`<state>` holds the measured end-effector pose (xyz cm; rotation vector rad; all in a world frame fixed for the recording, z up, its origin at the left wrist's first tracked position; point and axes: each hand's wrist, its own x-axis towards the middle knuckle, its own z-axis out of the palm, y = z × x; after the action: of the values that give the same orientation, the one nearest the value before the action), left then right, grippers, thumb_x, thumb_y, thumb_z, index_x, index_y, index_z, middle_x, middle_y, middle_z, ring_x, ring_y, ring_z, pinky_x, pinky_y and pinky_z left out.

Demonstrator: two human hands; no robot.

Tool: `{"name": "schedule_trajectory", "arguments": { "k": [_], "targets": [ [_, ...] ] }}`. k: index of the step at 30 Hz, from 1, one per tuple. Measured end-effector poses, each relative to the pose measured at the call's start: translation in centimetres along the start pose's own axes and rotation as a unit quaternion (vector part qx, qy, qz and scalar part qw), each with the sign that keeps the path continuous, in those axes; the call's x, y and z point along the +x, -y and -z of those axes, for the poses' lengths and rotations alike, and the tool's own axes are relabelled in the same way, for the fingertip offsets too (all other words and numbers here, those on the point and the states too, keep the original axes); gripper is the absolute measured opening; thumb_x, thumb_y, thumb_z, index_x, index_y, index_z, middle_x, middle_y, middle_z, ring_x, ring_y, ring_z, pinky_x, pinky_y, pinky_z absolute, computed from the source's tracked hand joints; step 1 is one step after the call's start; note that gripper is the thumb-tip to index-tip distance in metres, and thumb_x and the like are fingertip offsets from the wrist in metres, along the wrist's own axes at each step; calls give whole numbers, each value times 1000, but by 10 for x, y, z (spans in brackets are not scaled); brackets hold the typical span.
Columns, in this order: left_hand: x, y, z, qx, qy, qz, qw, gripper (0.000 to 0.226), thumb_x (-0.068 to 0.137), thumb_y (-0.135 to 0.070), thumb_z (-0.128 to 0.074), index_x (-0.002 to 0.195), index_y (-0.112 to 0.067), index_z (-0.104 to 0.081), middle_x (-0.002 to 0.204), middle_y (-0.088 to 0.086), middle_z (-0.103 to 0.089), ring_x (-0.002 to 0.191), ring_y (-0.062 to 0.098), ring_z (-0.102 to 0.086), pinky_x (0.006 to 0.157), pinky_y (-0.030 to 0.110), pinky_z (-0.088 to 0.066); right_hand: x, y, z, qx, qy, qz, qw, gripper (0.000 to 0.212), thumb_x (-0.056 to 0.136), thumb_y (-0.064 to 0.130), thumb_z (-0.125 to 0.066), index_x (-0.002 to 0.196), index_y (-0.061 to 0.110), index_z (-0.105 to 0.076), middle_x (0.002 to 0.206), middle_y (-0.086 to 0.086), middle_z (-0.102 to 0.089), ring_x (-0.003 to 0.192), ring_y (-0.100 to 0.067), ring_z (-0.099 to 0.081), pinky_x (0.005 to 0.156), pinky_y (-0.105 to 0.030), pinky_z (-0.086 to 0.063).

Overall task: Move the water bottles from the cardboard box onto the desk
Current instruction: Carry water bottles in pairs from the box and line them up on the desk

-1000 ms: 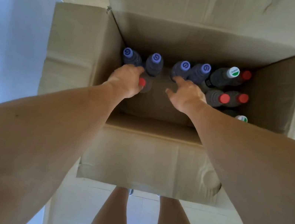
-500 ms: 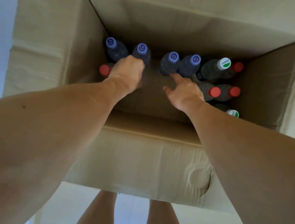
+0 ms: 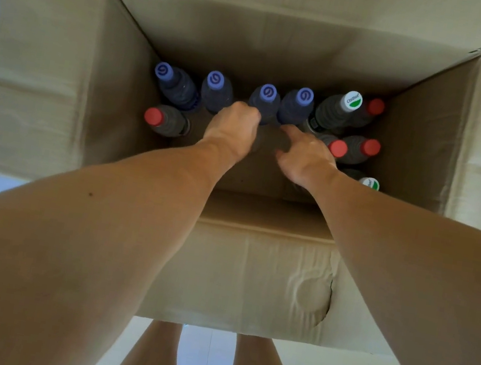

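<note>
Cardboard box (image 3: pixel 248 279): both hands (image 3: pixel 233 131) reach blue-capped bottles (image 3: pixel 265 103).

The left hand (image 3: pixel 232 131) now sits further right in the open brown cardboard box (image 3: pixel 248 279), its knuckles between the second and third purple-capped dark bottles of the back row rather than by the second. That leaves the second purple-capped dark bottle (image 3: pixel 216 90) and the red-capped bottle (image 3: pixel 163 120) at the left wall fully uncovered. The right hand (image 3: pixel 305 158) reaches its forefinger to the base of the fourth purple-capped dark bottle (image 3: pixel 296 107) instead of the third.
</note>
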<state>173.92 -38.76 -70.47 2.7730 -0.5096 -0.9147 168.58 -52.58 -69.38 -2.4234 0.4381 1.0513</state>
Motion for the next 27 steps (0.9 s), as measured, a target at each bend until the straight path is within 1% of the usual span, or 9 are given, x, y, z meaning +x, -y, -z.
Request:
{"name": "schedule_trajectory", "arguments": {
  "k": [3,6,8,11,13,15,19,22,27],
  "targets": [
    [1,3,0,-4,5,-8,1000,16,97,-5,-56,110,-4,-66,114,18,-58,106,38,-61,89,45,-51,1,-2,-1,0,4,-6,1000,59,101,35,-51,155,33,-27,152,-11,-42,137,-35,-43,107,-44,-42],
    [1,13,4,10,21,-15,1000,27,95,-8,-62,121,-10,-64,121,15,-56,113,38,-58,93,47,-50,1,0,-3,2,6,-4,1000,60,101,37,-51,156,33,-25,152,-11,-41,138,-35,-42,108,-44,-42],
    [-1,25,9,65,3,-12,998,36,92,-5,-62,127,-13,-61,127,15,-54,120,38,-54,94,49,-48,2,2,-3,6,5,3,1000,60,101,37,-51,156,33,-25,153,-11,-41,138,-35,-41,109,-44,-42],
    [-4,52,17,212,-19,18,977,40,92,-7,-57,132,-12,-58,135,16,-51,130,38,-43,105,48,-38,3,4,-4,7,2,8,1000,59,102,36,-51,156,34,-26,152,-11,-42,137,-35,-42,108,-44,-42],
    [-7,72,21,272,15,63,960,40,95,-13,-57,135,-13,-56,139,16,-49,131,37,-42,107,47,-36,5,5,-6,6,3,8,1000,59,102,35,-51,155,34,-26,151,-11,-42,137,-35,-43,108,-45,-43],
    [-10,87,21,288,62,97,951,39,97,-14,-55,136,-13,-53,137,17,-48,126,38,-48,100,46,-42,8,6,-7,7,7,6,1000,59,102,32,-51,155,34,-26,152,-11,-41,137,-36,-43,108,-45,-42],
    [-8,101,14,254,107,110,955,42,101,-11,-50,142,-13,-44,138,20,-45,120,41,-54,93,48,-49,12,7,-10,10,16,-3,1000,65,100,27,-51,157,35,-22,154,-11,-39,138,-35,-42,108,-44,-41],
    [-6,104,8,194,122,139,963,36,103,-13,-49,139,-10,-50,137,21,-50,121,40,-55,96,48,-49,11,8,-13,10,20,-4,1000,66,99,27,-53,157,35,-22,153,-11,-40,137,-35,-43,108,-43,-42],
    [-7,97,-1,85,57,140,985,35,95,-11,-62,129,-10,-57,126,22,-58,115,42,-59,91,49,-51,12,9,-14,17,35,2,999,69,99,21,-51,158,36,-19,153,-13,-40,136,-35,-44,110,-44,-41]
  ]
}}
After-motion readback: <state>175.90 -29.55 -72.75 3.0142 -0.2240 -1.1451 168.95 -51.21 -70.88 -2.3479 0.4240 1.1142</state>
